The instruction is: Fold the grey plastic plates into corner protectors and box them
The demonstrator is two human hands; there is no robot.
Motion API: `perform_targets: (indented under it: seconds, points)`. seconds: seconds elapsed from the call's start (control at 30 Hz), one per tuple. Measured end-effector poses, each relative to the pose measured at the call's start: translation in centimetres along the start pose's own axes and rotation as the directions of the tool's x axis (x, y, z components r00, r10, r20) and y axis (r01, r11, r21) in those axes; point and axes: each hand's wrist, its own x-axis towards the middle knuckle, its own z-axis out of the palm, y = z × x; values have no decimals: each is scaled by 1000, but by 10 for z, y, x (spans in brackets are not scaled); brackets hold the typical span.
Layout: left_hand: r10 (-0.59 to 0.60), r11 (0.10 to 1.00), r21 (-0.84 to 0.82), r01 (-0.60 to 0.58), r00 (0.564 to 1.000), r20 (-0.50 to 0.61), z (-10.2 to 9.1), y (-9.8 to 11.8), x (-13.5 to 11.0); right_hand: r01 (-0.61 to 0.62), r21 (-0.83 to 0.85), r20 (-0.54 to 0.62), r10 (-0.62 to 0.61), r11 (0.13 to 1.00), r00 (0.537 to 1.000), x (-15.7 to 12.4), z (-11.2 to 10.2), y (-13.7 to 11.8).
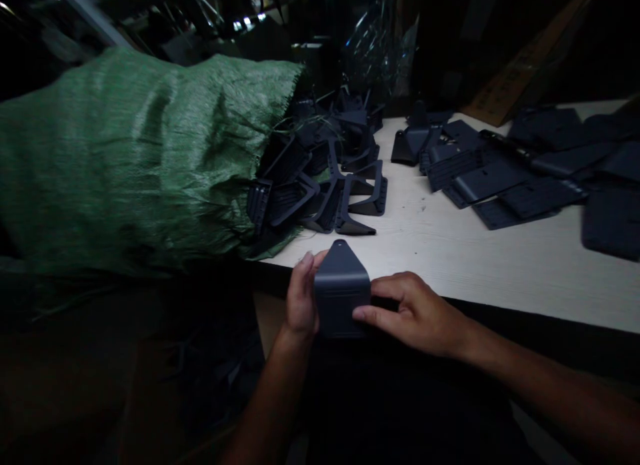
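Between my two hands is a dark grey plastic bracket, held just off the table's front edge. It has a tapered top with a small hole near the tip and a bent, flat lower face. My left hand grips its left side, with some fingers hidden behind it. My right hand pinches its right edge, thumb on the front face. Beyond them, several similar angled brackets spill from the mouth of a green woven sack onto the pale table.
Flat dark plastic plates lie in an overlapping pile on the table's right side. A piece of brown cardboard leans behind them. At lower left, a cardboard box holds dark parts that are hard to make out. Clear plastic wrap stands at the back.
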Motion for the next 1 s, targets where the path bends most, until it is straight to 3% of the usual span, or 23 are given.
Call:
perform_targets:
  seconds: [0.07,0.13,0.23,0.33,0.43,0.7,0.9,1.0]
  points:
    - [-129,991,-27,131,991,45,4,3,6,55,-122,94,-44,991,995,-1,0,1]
    - [-171,982,-75,176,983,67,10,3,8,17,-75,105,-9,997,994,-1,2,2]
    - [-62,990,-123,63,998,6,22,-4,5,-72,108,28,69,992,997,-4,9,3]
    - [89,992,-80,-94,994,-69,33,-12,-1,-39,217,-120,66,975,991,-9,20,4]
    - [165,985,-35,-169,981,-98,38,-13,-7,14,233,-222,39,972,974,-12,29,4]
    - [219,972,-68,-225,972,-86,39,-10,-6,28,181,-225,14,983,974,-7,32,-2]
    - [235,968,-67,-241,969,-79,39,-15,-12,48,206,-343,26,977,939,-12,44,-3]
    - [234,970,-49,-238,969,-78,38,-14,-13,57,191,-337,11,980,942,-10,44,-4]
